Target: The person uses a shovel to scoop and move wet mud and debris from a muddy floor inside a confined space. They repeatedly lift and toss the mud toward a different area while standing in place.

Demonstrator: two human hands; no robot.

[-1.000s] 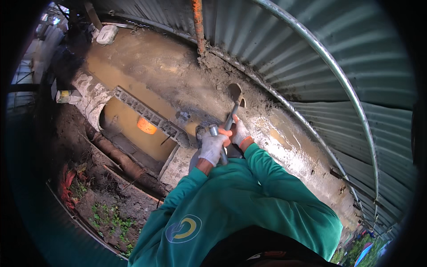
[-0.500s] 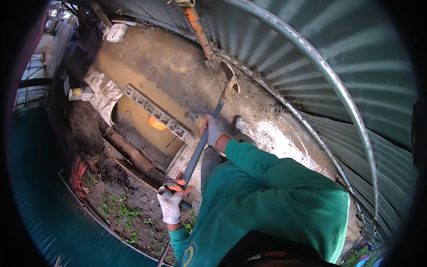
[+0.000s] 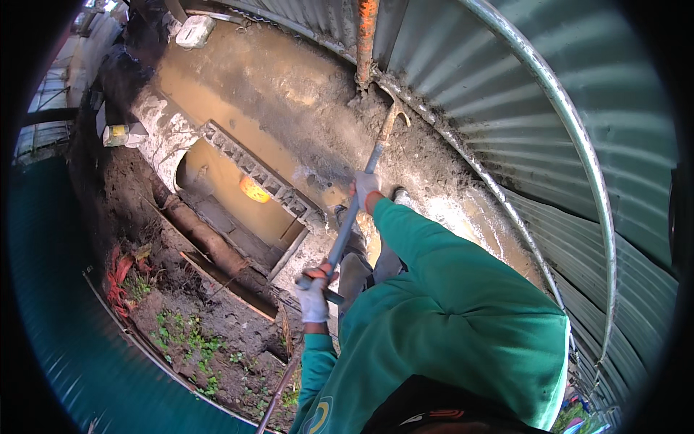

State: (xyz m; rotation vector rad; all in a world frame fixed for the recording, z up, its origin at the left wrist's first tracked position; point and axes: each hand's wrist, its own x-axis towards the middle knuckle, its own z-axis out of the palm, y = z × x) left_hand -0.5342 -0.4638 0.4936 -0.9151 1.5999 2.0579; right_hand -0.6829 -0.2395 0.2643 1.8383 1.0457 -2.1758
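A long shovel (image 3: 345, 235) with a grey shaft slants from the lower middle up toward the metal wall. Its mud-coated head (image 3: 394, 116) rests in the wet mud near the wall's foot, close to an orange post (image 3: 366, 43); the blade's edge is partly sunk or hidden. My left hand (image 3: 314, 300), in a white glove with orange fingers, is closed around the crosswise grip at the near end. Further along the shaft my right hand (image 3: 367, 184), also gloved, grips it from above. Both sleeves are green.
Left of my legs lies a concrete-edged pit (image 3: 238, 210) of muddy water with an orange object (image 3: 254, 189) in it. A brown pipe (image 3: 199, 235) runs alongside. Corrugated sheets (image 3: 535, 130) and a curved metal tube (image 3: 578, 137) stand right. A white container (image 3: 195, 32) sits far left.
The shovel's head has moved away from me and right, up to the wall's foot. Both hands have shifted right and forward with the shaft, and more of my legs shows.
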